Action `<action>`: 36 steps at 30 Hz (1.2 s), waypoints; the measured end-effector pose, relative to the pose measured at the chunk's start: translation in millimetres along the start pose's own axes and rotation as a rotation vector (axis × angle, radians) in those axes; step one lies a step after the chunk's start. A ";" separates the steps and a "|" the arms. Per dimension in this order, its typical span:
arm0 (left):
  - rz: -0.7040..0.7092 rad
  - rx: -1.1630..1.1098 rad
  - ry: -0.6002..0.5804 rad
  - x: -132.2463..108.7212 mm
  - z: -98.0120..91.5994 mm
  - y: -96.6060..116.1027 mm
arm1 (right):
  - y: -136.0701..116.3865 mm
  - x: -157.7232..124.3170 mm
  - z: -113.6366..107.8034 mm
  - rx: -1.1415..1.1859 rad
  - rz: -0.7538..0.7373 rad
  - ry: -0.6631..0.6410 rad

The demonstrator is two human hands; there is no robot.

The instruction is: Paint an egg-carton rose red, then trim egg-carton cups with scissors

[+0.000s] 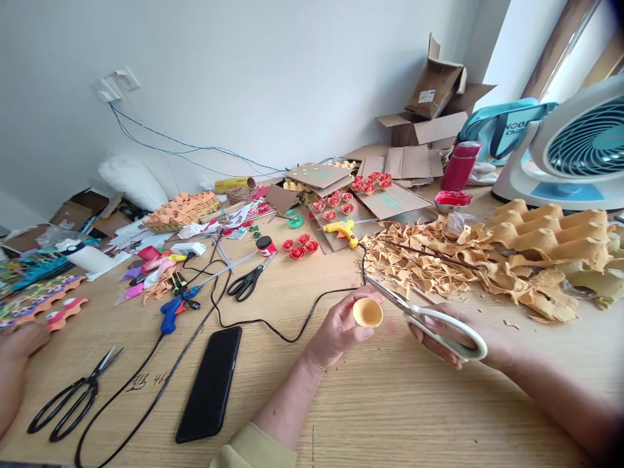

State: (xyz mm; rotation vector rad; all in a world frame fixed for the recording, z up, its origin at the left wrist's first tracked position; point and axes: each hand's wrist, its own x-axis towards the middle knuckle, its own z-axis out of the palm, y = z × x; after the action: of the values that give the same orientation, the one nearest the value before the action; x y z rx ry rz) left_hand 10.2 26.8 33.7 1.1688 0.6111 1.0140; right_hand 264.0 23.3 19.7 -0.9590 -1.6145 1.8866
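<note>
Between the thumb and fingers of my left hand (pixel 336 331) is a small orange egg-carton cup (pixel 368 313), its round opening turned toward me. My right hand (pixel 453 331) grips a pair of white-handled scissors (pixel 446 333) by the handles. Their blades point up and left, just beyond the cup's right side, and do not touch it as far as I can see. Cut carton scraps (pixel 419 253) lie in a heap behind both hands. A yellow glue gun (pixel 342 232) rests behind the cup.
Red paper roses (pixel 299 246) and cardboard sheets (pixel 390 195) lie at the back. An orange egg tray (pixel 550 234) and a fan (pixel 575 149) stand right. Left are a phone (pixel 209 383), black scissors (pixel 73 400), a blue glue gun (pixel 175 309) with cord, and another person's hand (pixel 24 338).
</note>
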 end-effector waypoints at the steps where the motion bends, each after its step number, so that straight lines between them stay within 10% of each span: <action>1: -0.007 -0.013 -0.005 -0.2 1.0 0.1 | 2.6 0.8 0.7 0.035 0.007 -0.016; 11: 0.015 0.237 0.167 8.0 -4.8 -13.0 | 4.9 4.6 -10.6 -0.031 -0.150 0.255; 36: 0.134 0.567 0.371 9.4 -12.5 -16.2 | -9.0 0.5 2.1 -0.751 -0.200 0.363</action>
State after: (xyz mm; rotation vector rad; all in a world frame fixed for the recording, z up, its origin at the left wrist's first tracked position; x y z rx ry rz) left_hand 9.2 39.9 15.5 1.5398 1.1806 1.2258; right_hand 261.3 24.0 28.5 -1.2701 -2.1095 0.8861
